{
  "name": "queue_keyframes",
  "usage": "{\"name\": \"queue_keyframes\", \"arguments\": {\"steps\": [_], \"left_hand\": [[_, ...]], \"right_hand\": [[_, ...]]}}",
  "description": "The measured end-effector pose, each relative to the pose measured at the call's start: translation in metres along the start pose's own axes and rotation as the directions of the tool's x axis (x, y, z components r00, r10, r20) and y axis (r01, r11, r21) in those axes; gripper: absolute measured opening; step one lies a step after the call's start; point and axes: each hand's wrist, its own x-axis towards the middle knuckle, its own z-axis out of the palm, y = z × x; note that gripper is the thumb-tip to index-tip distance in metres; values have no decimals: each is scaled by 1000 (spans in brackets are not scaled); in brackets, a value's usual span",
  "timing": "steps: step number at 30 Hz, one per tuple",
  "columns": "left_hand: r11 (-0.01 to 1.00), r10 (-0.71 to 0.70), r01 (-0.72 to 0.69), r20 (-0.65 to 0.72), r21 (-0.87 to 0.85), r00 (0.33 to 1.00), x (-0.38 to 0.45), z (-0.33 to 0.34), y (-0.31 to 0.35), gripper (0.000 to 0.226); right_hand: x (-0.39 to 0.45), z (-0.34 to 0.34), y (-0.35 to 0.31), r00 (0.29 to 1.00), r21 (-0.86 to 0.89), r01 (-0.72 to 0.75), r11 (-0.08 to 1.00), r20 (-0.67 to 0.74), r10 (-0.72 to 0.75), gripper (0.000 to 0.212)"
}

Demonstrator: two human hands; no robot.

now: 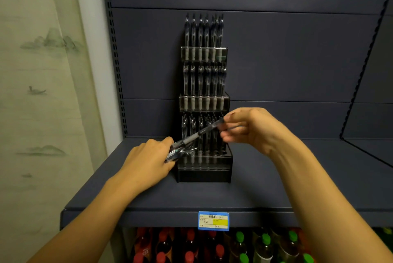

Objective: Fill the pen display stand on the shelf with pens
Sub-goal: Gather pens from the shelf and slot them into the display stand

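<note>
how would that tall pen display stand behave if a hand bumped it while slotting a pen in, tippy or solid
The pen display stand is tall and narrow with two full upper tiers, so it is probably top-heavy and could rock backward from a push up high. Its wider black base should resist low nudges. The smooth shelf may let it slide.

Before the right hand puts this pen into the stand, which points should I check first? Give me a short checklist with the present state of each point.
1. Pen held by the right hand: ok, its fingers pinch the upper end.
2. Pen free of the left hand: cannot tell, its lower end lies at the bundle of pens gripped there.
3. Free holes in the bottom tier: ok, open holes show on the right side.
4. Pen upright for insertion: not ok, it lies slanted across the stand.
5. Upper two tiers full: ok, both rows look filled.
6. Stand flat on the shelf: ok.
</note>
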Motion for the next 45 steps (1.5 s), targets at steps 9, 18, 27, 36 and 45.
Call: {"name": "queue_keyframes", "arguments": {"steps": [9,18,27,36,45], "left_hand": [[1000,21,-21,-3,-22,1000,3,-2,5,22],[998,22,-23,-15,-60,1000,-1,-3,6,22],[994,8,-12,-40,-112,999,-7,0,1,20],[981,-28,16,-60,-194,998,-20,2,-4,19],[966,-22,-20,-157,-257,987,-26,17,22,15]], "right_hand": [[7,-8,-8,948,198,278,940,-213,-236,8],[24,-9,13,860,-372,307,876,-287,-423,9],[29,1,26,892,-584,190,789,-234,-388,15],[13,14,39,894,-757,47,651,-259,-365,33],[-35,29,52,889,-511,271,816,-193,-416,15]]}}
